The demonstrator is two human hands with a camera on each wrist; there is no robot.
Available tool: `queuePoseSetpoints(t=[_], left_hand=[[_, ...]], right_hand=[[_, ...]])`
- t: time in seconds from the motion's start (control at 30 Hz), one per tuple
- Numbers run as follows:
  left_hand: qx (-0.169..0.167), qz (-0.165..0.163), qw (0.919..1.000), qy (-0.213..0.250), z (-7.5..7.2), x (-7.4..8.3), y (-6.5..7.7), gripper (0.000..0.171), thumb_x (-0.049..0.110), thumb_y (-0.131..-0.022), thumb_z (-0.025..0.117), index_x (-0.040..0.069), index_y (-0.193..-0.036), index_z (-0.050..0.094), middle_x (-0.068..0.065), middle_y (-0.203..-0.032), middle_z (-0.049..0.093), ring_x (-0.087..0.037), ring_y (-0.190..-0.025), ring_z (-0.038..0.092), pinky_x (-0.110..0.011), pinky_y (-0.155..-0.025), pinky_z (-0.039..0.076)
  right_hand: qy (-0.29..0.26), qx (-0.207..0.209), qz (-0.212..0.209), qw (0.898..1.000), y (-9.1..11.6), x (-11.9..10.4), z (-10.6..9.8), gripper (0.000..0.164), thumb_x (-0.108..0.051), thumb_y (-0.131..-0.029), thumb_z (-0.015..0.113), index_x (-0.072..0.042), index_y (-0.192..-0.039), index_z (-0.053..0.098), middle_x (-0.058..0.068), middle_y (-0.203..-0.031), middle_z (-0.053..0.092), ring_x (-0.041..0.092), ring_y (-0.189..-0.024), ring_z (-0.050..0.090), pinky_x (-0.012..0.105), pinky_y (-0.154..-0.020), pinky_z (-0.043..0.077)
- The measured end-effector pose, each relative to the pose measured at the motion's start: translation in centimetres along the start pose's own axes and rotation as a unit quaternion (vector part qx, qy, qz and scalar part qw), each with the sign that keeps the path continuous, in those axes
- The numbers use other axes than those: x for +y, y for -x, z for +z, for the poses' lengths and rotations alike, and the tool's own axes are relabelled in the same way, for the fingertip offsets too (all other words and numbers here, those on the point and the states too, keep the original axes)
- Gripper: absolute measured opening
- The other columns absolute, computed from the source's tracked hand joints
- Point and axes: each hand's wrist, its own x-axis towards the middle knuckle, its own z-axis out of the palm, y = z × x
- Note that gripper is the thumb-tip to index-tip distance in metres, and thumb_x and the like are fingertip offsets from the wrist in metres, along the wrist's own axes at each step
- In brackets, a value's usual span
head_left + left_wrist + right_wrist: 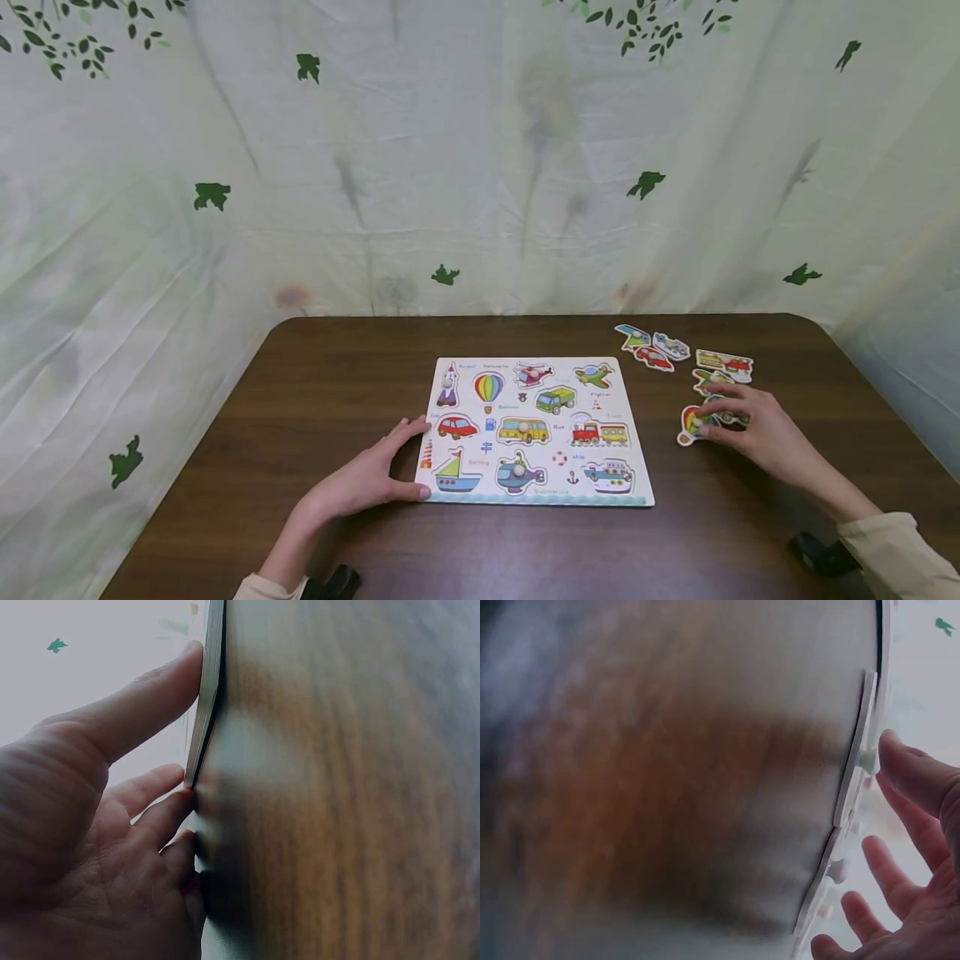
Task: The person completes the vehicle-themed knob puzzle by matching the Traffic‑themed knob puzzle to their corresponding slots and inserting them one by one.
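Both sleeves (900, 557) are pale cream, the right one creased; each wears a chunky black wrist device (823, 557).

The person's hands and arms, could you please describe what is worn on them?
The left hand and right hand wear no gloves, and I see no rings or cables. The left sleeve and right sleeve are plain and cream. A black device shows at each wrist, left and right, probably the wrist cameras.

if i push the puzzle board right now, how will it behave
The puzzle board probably stays stiff: its edge looks solid in the left wrist view. Lying flat on the table, it should slide rather than roll or tip.
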Motion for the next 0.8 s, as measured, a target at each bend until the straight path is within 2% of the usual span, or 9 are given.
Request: queuePoseSetpoints(t=[0.3, 0.43, 0.8], left_hand=[[-0.001, -0.001, 1.0, 0.001, 0.04, -0.03, -0.06, 0.09, 0.041, -0.075, 0.084, 0.024, -0.151, 0.039, -0.014, -0.161, 0.02, -0.036, -0.148, 0.013, -0.063, -0.108, 0.022], [-0.003, -0.001, 1.0, 0.003, 0.02, 0.05, 0.01, 0.089, 0.041, -0.076, 0.084, 0.025, -0.151, 0.038, -0.01, -0.162, 0.02, -0.035, -0.148, 0.012, -0.063, -0.108, 0.022], [-0.002, -0.001, 1.0, 0.008, -0.02, 0.22, 0.15, 0.09, 0.04, -0.076, 0.084, 0.023, -0.151, 0.038, -0.011, -0.162, 0.02, -0.036, -0.148, 0.012, -0.064, -0.107, 0.022]], right_hand=[[0.005, -0.027, 0.022, 0.999, -0.54, 0.15, -0.03, 0.016, -0.021, -0.078, 0.084, -0.014, -0.091, 0.076, 0.026, -0.125, 0.057, 0.053, -0.118, 0.038, 0.065, -0.094, 0.024], [0.003, -0.036, 0.022, 0.999, -0.61, 0.21, -0.04, 0.015, -0.019, -0.078, 0.083, -0.015, -0.09, 0.075, 0.026, -0.125, 0.056, 0.054, -0.118, 0.037, 0.066, -0.094, 0.023], [0.012, -0.011, -0.026, 1.0, -0.51, 0.23, 0.52, 0.015, -0.01, -0.078, 0.083, -0.017, -0.087, 0.072, 0.025, -0.117, 0.058, 0.051, -0.111, 0.043, 0.063, -0.09, 0.027]])
